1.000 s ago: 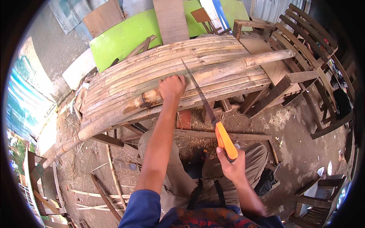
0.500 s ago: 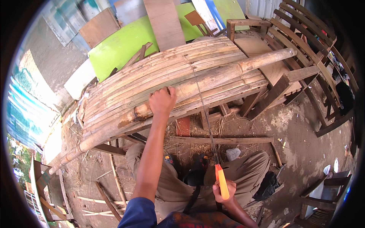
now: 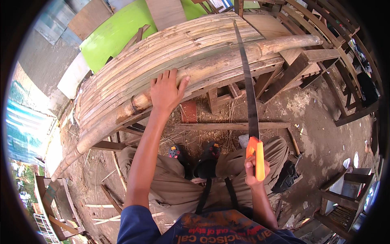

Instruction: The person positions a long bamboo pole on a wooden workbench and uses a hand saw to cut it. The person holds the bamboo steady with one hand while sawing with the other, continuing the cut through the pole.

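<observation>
Bamboo pole (image 3: 227, 65) lies across the low wooden frame (image 3: 300, 69), thick and curved, at the near edge of a stack of split bamboo slats (image 3: 162, 49). Left hand (image 3: 165, 92) rests flat on the pole, fingers spread wide. Right hand (image 3: 255, 171) grips the orange handle of a handsaw (image 3: 248, 97), whose long blade crosses the pole to the right of the left hand.

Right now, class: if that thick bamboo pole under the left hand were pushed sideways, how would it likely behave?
The thick bamboo pole is round and lies on slats, so it would probably roll. The left hand pressing flat on it suggests it needs steadying. Its length and thickness suggest it is stiff and fairly heavy.
</observation>
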Motion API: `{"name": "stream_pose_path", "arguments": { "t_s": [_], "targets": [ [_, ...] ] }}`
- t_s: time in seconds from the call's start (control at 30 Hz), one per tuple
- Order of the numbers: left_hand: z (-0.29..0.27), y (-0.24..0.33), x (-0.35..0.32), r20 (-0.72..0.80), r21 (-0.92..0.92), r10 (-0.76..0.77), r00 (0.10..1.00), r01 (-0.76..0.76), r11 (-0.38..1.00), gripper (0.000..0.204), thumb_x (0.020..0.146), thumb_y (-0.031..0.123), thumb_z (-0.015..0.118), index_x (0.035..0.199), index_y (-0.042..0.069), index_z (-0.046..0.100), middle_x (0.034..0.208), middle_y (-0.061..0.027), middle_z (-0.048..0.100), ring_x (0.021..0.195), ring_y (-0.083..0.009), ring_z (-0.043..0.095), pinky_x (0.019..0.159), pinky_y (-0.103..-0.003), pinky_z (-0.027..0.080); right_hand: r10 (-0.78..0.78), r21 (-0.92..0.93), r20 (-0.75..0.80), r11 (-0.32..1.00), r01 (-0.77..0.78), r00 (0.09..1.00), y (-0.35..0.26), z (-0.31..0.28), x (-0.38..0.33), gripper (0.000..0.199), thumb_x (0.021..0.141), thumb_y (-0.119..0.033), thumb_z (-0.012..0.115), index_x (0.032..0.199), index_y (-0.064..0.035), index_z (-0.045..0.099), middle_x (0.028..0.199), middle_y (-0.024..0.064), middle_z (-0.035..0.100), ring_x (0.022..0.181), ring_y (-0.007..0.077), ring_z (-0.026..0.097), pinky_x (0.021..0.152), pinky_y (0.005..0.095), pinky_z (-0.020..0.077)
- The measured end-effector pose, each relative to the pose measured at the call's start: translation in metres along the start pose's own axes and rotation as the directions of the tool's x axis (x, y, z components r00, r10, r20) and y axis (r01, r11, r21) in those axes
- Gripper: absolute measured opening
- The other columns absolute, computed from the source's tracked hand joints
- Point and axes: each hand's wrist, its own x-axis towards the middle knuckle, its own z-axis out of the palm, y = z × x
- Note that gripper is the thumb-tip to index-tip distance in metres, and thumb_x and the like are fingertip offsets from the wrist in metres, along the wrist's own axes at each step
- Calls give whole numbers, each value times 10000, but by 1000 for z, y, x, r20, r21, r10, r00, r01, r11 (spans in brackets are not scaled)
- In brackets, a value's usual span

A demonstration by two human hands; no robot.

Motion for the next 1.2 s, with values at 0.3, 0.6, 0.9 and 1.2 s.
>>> {"name": "stream_pose_path", "arguments": {
  "t_s": [0.3,0.6,0.9,1.2],
  "targets": [
    [-4,1,-7,-15,44,27,1000,-27,999,804,782,732,639,1213,54,603,1089,-128,662,1017,-300,645,937,-447,469,309,245,-157,932,-266,938,-20,25,11,170,943,-40,601,785,-2,550,561,13,515,452,74,446,427,245,335],
    [6,-6,-2,-162,-122,-112,980,92,988,486,1005,508,461,1031,82,694,914,-127,716,902,-316,678,854,-442,500,365,320,-90,892,-320,927,-31,57,15,210,939,-23,602,758,-18,495,559,3,488,449,67,434,426,239,325],
    [4,-9,7,-66,-93,-112,992,105,990,518,1022,489,417,895,63,684,787,-127,705,729,-322,685,749,-453,533,312,-21,-69,949,-314,948,-20,76,81,156,963,-124,658,920,24,631,710,-21,551,656,56,469,595,247,400],
    [-8,-9,8,28,-119,-78,997,80,990,564,911,586,558,989,43,689,819,-157,716,775,-333,698,806,-446,534,-71,-415,168,899,136,983,-4,118,243,361,962,-221,662,1183,59,601,965,226,702,901,401,698,757,434,539]
  ]
}}
